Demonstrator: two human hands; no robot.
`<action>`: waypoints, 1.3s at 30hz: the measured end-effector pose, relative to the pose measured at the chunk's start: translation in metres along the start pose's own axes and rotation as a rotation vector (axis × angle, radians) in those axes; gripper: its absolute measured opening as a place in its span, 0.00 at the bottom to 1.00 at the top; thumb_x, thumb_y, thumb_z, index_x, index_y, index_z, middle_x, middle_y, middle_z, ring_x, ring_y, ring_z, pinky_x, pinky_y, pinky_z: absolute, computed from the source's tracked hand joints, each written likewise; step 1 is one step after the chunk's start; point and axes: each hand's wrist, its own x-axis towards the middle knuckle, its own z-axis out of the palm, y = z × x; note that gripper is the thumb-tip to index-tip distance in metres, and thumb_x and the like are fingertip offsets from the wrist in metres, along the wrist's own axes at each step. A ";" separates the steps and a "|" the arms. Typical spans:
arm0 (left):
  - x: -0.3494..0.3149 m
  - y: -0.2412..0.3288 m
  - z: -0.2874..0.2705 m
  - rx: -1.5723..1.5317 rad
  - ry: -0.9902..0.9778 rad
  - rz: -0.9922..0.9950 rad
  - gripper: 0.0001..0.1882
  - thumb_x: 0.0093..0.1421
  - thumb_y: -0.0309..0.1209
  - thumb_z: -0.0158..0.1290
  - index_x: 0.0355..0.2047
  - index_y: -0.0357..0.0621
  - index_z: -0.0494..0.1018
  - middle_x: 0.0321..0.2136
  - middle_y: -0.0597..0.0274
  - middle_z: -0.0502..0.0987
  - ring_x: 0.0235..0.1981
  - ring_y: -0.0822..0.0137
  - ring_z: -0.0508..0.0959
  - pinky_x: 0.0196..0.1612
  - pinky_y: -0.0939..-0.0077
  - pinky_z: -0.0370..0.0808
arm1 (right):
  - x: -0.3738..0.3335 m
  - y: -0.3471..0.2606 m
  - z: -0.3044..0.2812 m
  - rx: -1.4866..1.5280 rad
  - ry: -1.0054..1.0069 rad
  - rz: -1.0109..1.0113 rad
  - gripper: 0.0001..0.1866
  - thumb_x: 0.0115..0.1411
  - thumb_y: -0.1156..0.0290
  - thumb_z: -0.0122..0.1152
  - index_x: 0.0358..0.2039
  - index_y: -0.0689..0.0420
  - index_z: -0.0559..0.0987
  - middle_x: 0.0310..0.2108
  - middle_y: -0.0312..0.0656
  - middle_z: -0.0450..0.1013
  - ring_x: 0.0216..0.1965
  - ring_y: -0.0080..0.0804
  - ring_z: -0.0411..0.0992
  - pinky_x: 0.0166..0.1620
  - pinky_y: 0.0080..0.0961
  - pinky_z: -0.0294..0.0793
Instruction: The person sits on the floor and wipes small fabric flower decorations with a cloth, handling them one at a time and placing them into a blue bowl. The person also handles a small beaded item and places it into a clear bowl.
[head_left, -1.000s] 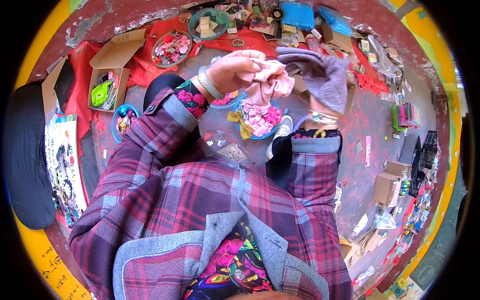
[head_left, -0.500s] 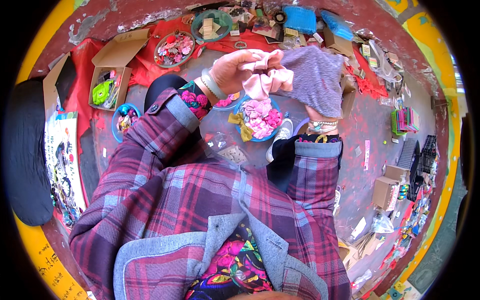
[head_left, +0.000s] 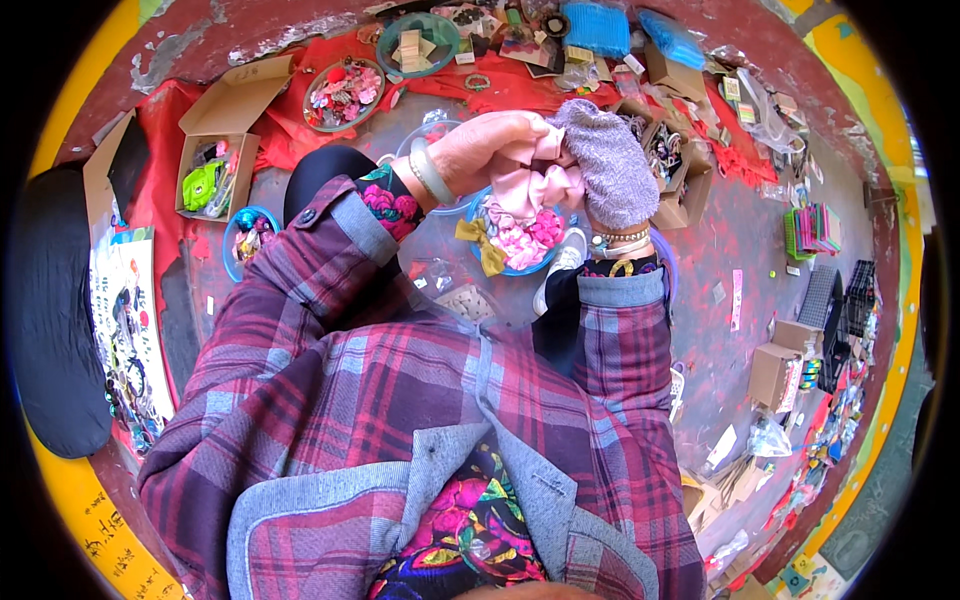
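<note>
My left hand (head_left: 487,146) is closed on a pale pink scrunchie (head_left: 540,188) and holds it up on the left side. A grey-purple cloth (head_left: 612,170) covers my right hand, so its fingers are hidden. The cloth is bunched around that hand and meets the scrunchie's right edge. Bracelets (head_left: 618,240) show at the right wrist. Beneath the hands stands a blue bowl (head_left: 527,271) with several pink scrunchies (head_left: 520,248) and a mustard-coloured one (head_left: 482,247) at its left rim.
An open cardboard box (head_left: 233,200) and a tray of hair ornaments (head_left: 345,95) lie on red cloth at the far left. A green basin (head_left: 458,50) stands at the back. Another box (head_left: 685,205) sits beyond my right hand. Smaller goods line the right wall.
The cloth has gone from hanging spread out to bunched over my right hand, which has moved slightly left. The scrunchie looks lower and more stretched out. My left hand still grips it.
</note>
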 end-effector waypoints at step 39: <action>-0.013 0.019 -0.010 0.253 0.010 0.054 0.05 0.54 0.29 0.52 0.29 0.43 0.68 0.26 0.68 0.71 0.27 0.78 0.71 0.31 0.86 0.68 | -0.026 0.077 -0.020 0.859 0.217 0.953 0.15 0.54 0.67 0.48 0.41 0.58 0.70 0.38 0.46 0.71 0.39 0.42 0.70 0.40 0.34 0.70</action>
